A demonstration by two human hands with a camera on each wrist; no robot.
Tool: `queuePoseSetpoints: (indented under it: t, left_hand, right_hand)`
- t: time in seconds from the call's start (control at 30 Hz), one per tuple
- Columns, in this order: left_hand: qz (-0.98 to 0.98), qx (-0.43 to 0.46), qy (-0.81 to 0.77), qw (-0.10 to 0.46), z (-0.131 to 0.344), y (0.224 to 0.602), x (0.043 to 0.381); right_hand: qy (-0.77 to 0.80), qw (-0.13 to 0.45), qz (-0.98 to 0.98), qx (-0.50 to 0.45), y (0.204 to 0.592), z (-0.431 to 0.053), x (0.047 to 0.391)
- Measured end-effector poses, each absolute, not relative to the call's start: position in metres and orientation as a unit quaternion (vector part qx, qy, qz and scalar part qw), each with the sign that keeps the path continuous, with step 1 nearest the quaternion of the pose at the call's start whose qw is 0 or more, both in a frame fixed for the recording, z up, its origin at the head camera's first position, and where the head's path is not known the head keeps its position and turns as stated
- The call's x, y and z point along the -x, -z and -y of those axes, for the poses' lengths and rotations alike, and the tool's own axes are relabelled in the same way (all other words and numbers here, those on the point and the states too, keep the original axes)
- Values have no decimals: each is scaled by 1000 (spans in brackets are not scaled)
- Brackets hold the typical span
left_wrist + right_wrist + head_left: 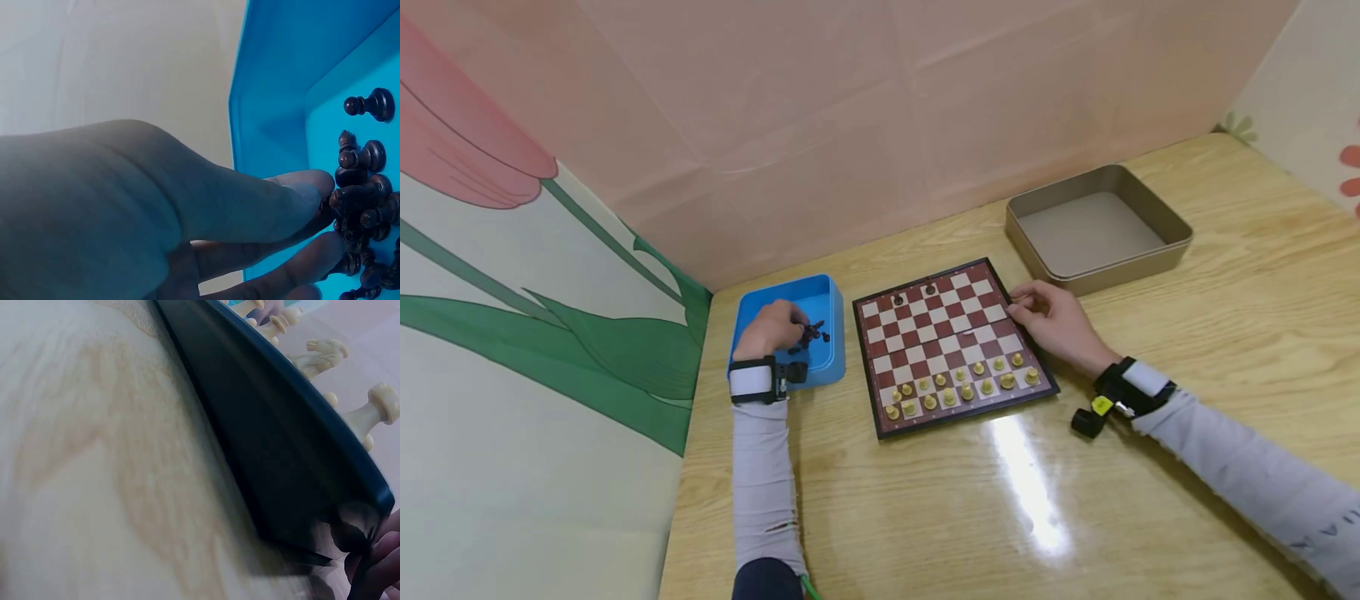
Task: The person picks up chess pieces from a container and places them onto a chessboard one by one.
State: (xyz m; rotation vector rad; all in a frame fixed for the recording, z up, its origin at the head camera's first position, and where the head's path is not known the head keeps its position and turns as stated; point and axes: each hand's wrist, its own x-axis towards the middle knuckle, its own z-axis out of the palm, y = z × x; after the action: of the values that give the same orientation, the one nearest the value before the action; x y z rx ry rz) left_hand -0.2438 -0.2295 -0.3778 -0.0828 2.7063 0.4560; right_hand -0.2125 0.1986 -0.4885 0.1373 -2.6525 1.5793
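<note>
My left hand (775,327) reaches into a blue box (837,333), thumb and fingertips at a heap of dark chess pieces (362,194). In the left wrist view, the thumb and a finger close together on a dark chess piece (325,205), mostly hidden. To the right lies a brown-and-white chessboard (925,350). Two dark pieces (930,289) stand in its far row, and gold pieces (967,390) line the near two rows. My right hand (1060,323) rests at the board's right edge, fingers loosely bent against it.
Behind my right hand stands a brown rectangular box (1105,271) with nothing in it. The wooden table (940,508) meets a pink-covered wall (850,150) at the back and a painted panel (550,433) at the left.
</note>
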Motion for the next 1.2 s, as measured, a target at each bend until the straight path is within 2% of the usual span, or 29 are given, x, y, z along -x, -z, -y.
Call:
queuePoseSetpoints:
  t: [0.5, 1.0, 1.2]
  left_hand:
    - [-970, 28, -162, 177, 226, 378, 245]
    - [-968, 35, -164, 189, 226, 377, 246]
    - [-969, 28, -182, 168, 226, 375, 245]
  right_hand:
    - [-511, 31, 857, -48, 490, -200, 213]
    - [-508, 32, 859, -48, 491, -199, 214]
    - [-508, 30, 859, -50, 490, -200, 214]
